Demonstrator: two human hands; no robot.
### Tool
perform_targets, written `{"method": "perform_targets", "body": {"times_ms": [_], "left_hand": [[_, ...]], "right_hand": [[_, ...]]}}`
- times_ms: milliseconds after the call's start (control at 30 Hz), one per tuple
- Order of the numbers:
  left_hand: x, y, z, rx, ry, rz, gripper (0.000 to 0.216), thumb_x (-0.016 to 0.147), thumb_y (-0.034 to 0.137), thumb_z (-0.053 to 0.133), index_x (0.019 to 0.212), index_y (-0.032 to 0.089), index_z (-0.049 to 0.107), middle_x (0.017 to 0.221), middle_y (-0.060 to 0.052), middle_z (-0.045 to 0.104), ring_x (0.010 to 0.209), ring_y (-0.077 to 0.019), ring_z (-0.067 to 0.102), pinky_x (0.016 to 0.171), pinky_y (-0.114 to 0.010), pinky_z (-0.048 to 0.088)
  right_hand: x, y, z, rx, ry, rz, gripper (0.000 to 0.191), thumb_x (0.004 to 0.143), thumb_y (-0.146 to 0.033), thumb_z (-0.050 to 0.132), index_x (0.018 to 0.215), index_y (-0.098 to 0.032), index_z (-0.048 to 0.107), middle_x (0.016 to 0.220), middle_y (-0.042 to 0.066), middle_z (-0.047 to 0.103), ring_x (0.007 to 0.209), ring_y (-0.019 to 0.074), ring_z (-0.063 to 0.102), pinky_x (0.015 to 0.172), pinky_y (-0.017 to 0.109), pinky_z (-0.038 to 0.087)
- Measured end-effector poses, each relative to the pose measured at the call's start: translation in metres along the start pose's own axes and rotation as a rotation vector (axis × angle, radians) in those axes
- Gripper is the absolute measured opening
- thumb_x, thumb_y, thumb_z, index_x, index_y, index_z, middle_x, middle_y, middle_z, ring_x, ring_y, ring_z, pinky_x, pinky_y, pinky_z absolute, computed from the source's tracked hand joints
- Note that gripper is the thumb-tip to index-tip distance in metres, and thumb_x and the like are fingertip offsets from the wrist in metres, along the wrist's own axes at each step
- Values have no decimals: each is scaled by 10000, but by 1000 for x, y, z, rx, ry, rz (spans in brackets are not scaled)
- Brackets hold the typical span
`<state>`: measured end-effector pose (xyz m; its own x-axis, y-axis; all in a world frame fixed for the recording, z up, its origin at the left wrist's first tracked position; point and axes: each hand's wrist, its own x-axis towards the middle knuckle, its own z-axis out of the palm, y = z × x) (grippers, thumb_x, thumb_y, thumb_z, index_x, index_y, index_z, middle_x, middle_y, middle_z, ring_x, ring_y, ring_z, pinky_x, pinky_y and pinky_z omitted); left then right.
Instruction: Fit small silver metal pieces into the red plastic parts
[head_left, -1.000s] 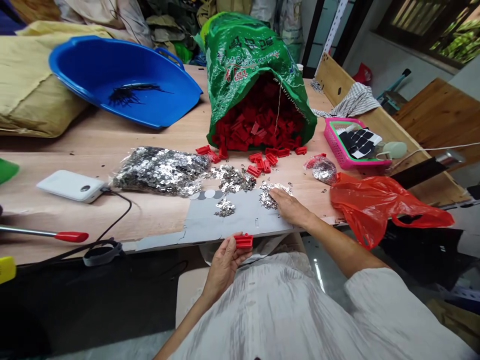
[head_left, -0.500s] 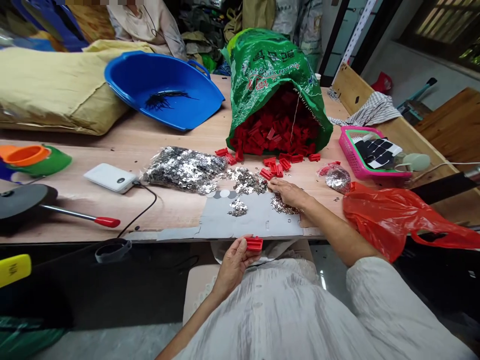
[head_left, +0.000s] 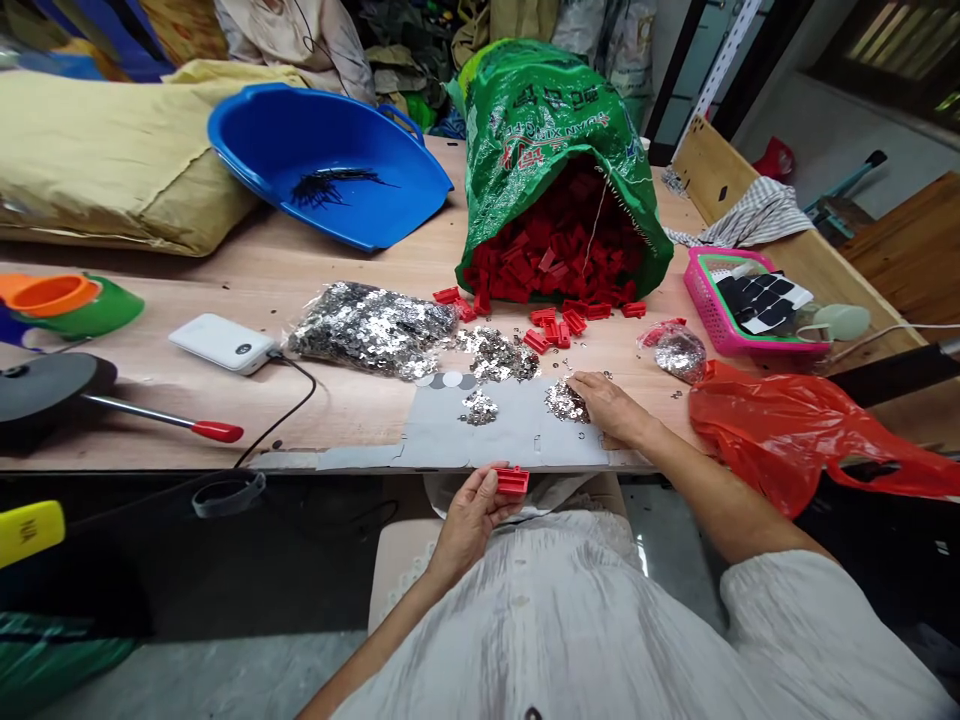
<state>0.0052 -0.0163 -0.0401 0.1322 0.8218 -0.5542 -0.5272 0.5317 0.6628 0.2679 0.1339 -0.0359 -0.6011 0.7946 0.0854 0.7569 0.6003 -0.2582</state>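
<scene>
My left hand (head_left: pixel 469 515) is closed around a red plastic part (head_left: pixel 513 481), a small oblong housing with open slots, held just off the table's front edge. My right hand (head_left: pixel 611 405) rests at the right side of a small pile of shiny metal pieces (head_left: pixel 564 400), its fingers bent together at the pile. Whatever the fingertips grip is too small to make out. To the left on the grey sheet (head_left: pixel 517 440) is another little heap of metal pieces (head_left: pixel 480 407). A larger heap (head_left: pixel 499 355) lies behind it, near several loose red parts (head_left: pixel 553 330).
A green sack (head_left: pixel 547 110) spills red parts at the back. Left of it stand a blue basin (head_left: pixel 382 215) and a bag of metal pieces (head_left: pixel 367 330). A white power bank (head_left: pixel 223 343) sits farther left. On the right are a pink basket (head_left: pixel 701 300) and a red plastic bag (head_left: pixel 780 430).
My right hand has shifted right, from the back left of the right-hand metal pile to its right side. My left hand keeps the red part in nearly the same place.
</scene>
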Motion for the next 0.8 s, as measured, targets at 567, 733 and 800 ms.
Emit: {"method": "perform_targets", "body": {"times_ms": [567,733,800], "left_hand": [[1,-1,-1,14,-6,7,517,712,490,768,1083,169,605,886,-60,737,740,-178,704,723,-323,576],[0,0,0,13,7,8,510,695,485,780,1063,172,615,869,-54,736,737,-182,705,723,-324,572],[-1,-1,0,13,9,8,501,700,479,778,1064,174,616,872,-53,737,732,-179,703,728,-326,570]], "right_hand": [[8,32,-36,41,-37,550,283,828,-49,479,1044,-110,650,1027,157,648,966,239,600,879,330,447],[27,19,-26,132,-93,472,322,828,-28,451,1016,-179,665,1040,92,667,935,196,612,830,272,452],[32,16,-25,171,-103,440,324,826,-21,450,992,-192,669,1033,64,679,924,174,618,818,247,455]]}}
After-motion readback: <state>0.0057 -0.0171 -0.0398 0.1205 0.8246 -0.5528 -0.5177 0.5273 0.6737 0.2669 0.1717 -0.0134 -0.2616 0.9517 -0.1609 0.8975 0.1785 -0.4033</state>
